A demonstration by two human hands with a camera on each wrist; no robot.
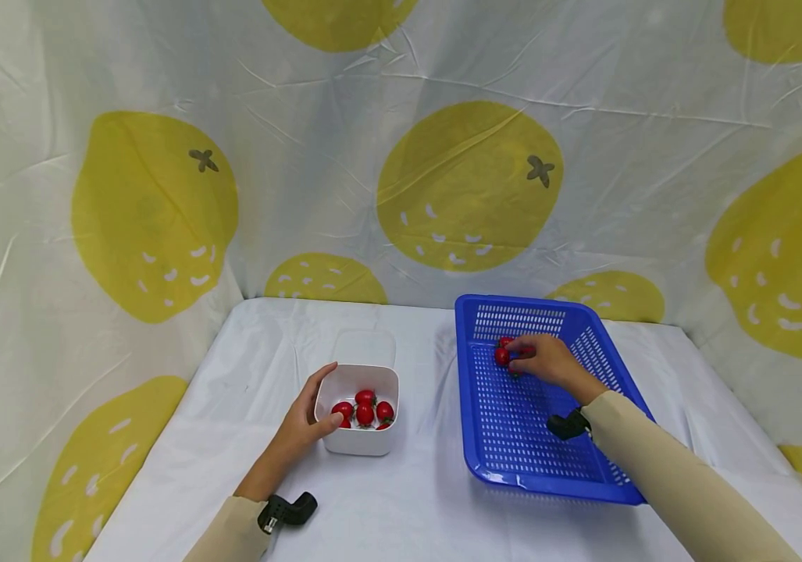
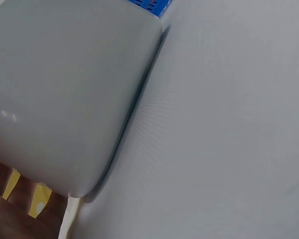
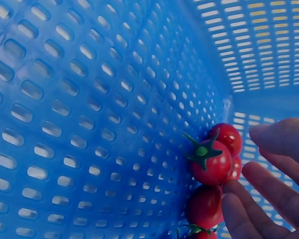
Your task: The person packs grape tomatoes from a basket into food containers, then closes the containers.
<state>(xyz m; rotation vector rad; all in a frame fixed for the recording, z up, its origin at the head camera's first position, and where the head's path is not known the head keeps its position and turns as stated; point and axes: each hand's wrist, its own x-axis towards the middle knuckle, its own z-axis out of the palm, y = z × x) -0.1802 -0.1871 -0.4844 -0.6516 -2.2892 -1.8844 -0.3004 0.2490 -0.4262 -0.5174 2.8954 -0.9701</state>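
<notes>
My left hand (image 1: 300, 417) grips the left side of a white square container (image 1: 358, 443), its thumb at the rim. Several red cherry tomatoes (image 1: 365, 414) lie inside. In the left wrist view, the container's grey-looking wall (image 2: 70, 89) hides most of the fingers. My right hand (image 1: 551, 365) reaches into a blue perforated basket (image 1: 467, 437), beside a small group of cherry tomatoes (image 1: 502, 357) near its back left. The right wrist view shows the fingers (image 3: 276, 191) loosely spread at the tomatoes (image 3: 209, 167), one with a green star-shaped stem; a fingertip seems to touch a lower tomato.
A clear, flat square lid-like piece (image 1: 364, 343) lies on the white cloth (image 1: 267, 351) behind the container. Behind the table hangs a white curtain (image 1: 309, 172) with big yellow fruit prints. Each wrist wears a small black device (image 1: 288, 511).
</notes>
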